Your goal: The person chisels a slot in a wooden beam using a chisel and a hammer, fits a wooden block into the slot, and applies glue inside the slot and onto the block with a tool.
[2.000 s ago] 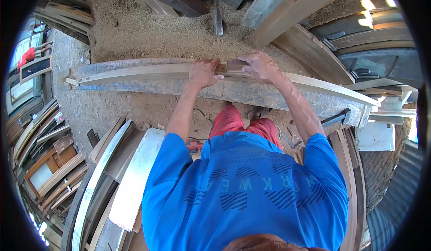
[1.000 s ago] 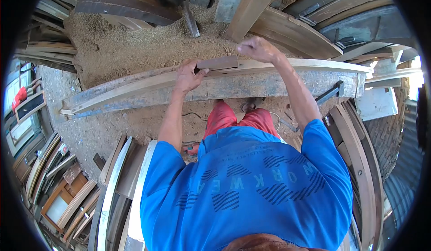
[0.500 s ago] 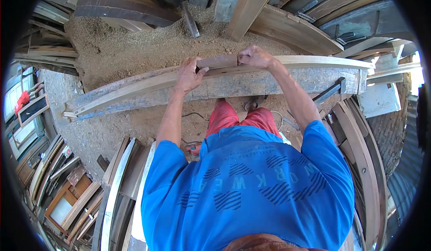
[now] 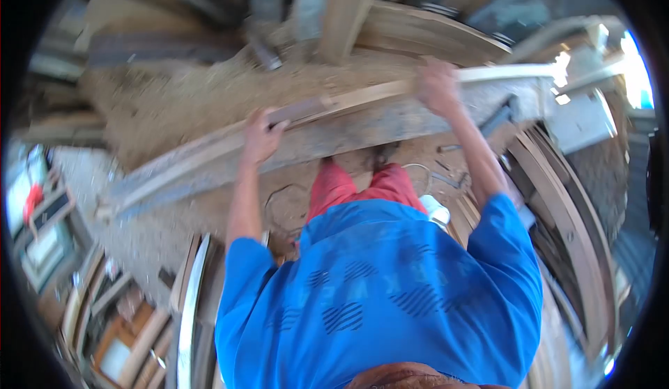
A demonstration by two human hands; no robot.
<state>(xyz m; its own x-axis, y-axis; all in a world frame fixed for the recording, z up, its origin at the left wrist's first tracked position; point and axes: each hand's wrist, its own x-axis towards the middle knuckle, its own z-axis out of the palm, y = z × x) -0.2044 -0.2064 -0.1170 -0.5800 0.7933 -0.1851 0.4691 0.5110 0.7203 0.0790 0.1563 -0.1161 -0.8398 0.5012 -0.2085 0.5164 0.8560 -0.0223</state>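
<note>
A long pale wooden strip lies along the top of a heavy, weathered beam. On the strip sits a short brown block, its kind not clear. My left hand is closed around the block's left end, thumb on the near side. Well apart from the block, my right hand is over the strip farther right. Motion blur smears its fingers, so I cannot make out whether it grips the strip.
Sawdust covers the ground behind the beam. A dark clamp-like bar crosses the beam's right part. Curved planks are stacked at the right, and more boards stand at the lower left. A cable lies near my feet.
My right hand has let go of the block's right end and moved right along the strip. My left hand still holds the block. The whole view has shifted and blurred.
</note>
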